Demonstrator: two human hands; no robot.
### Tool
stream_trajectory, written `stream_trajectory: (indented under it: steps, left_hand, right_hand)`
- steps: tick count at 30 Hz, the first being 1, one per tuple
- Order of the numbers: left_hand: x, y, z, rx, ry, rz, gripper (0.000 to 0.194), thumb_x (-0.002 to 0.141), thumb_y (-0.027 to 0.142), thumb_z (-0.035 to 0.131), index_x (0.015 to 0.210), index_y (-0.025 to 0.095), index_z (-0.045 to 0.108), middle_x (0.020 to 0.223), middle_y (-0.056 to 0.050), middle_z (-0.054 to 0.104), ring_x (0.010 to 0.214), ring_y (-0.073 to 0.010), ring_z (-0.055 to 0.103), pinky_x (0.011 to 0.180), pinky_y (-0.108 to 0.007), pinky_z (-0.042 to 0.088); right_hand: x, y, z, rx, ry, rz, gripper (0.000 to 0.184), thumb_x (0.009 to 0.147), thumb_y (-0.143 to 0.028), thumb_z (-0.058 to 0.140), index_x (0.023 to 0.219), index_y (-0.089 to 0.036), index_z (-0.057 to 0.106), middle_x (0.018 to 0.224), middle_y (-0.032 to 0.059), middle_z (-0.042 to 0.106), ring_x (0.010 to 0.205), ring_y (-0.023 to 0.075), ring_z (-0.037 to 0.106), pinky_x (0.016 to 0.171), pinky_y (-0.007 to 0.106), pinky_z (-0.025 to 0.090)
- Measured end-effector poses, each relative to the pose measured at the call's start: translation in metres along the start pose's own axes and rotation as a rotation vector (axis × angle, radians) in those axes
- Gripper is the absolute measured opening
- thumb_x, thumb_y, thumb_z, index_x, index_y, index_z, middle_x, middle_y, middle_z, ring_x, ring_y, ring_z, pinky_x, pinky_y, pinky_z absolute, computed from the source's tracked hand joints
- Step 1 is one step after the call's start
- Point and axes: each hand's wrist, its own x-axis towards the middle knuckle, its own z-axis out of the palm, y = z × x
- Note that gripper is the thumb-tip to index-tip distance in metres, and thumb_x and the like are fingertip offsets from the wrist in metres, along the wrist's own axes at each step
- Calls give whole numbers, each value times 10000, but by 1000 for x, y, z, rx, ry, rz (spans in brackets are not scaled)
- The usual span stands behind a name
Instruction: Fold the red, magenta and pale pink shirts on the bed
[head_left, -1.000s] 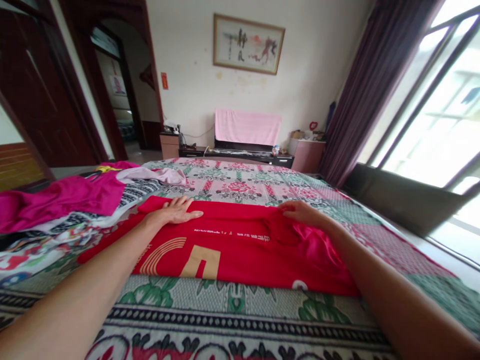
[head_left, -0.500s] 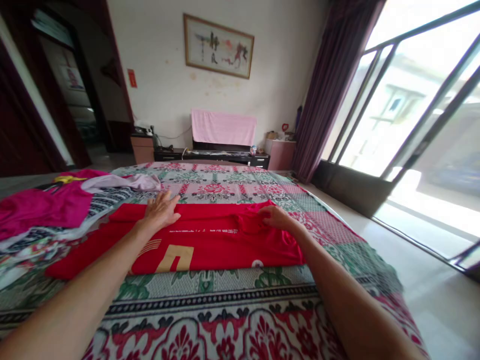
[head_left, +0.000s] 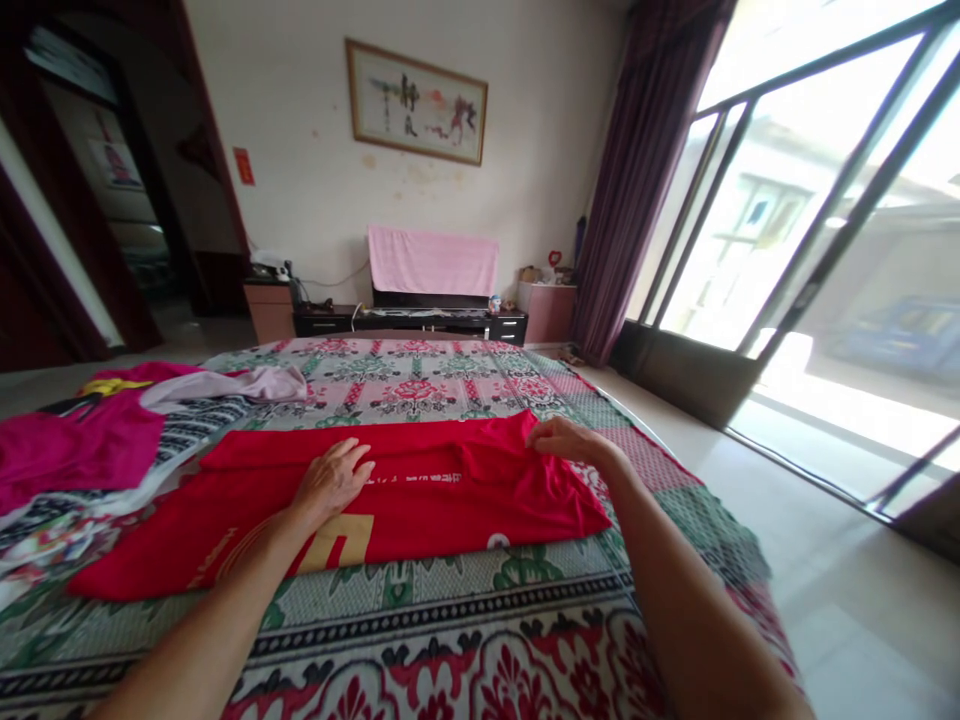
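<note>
A red T-shirt (head_left: 435, 510) lies on the patterned bedspread, folded into a long strip running left to right, with gold and white print on it. My left hand (head_left: 334, 482) rests on the shirt left of its middle, open, palm down and fingers stretched toward the far side. At the shirt's far right corner, my right hand (head_left: 566, 440) has its fingers bent and closed on the fabric; its thumb is hidden. Near that hand the cloth is wrinkled and bunched. My left forearm covers part of the gold print.
A heap of clothes (head_left: 112, 430), magenta, striped and pale, lies on the left of the bedspread (head_left: 420, 390). Beyond the bed stands a low black cabinet (head_left: 322, 322) with a pink cloth (head_left: 433, 262) above it. Glass doors (head_left: 795, 250) are on the right.
My left hand has slid from the shirt's far edge toward me, onto its printed part. My right hand has shifted slightly right along the shirt's far corner. The view has turned a little right.
</note>
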Motion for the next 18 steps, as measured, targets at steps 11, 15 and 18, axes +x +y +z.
stream_trajectory:
  steps: [11,15,18]
  left_hand:
    - [-1,2,2,-23,63,10,411,862,361,439,1148,180,673,1300,-126,605,1203,-266,565,1002,-401,473]
    - [-2,2,2,-20,69,2,415,864,359,431,1156,184,668,1301,-121,603,1204,-269,562,1000,-411,472]
    - [-3,2,2,-9,65,4,424,869,359,427,1172,175,660,1311,-130,595,1218,-267,551,1010,-411,463]
  right_hand:
    - [11,21,2,-238,495,231,240,789,-246,534,876,-205,755,783,-9,724,804,154,655,691,214,442]
    - [23,20,8,-239,503,324,304,821,-279,519,1009,-193,742,843,22,737,813,163,666,690,211,457]
    - [39,21,7,-237,526,382,376,814,-315,548,1122,-167,705,935,65,741,876,188,673,729,221,477]
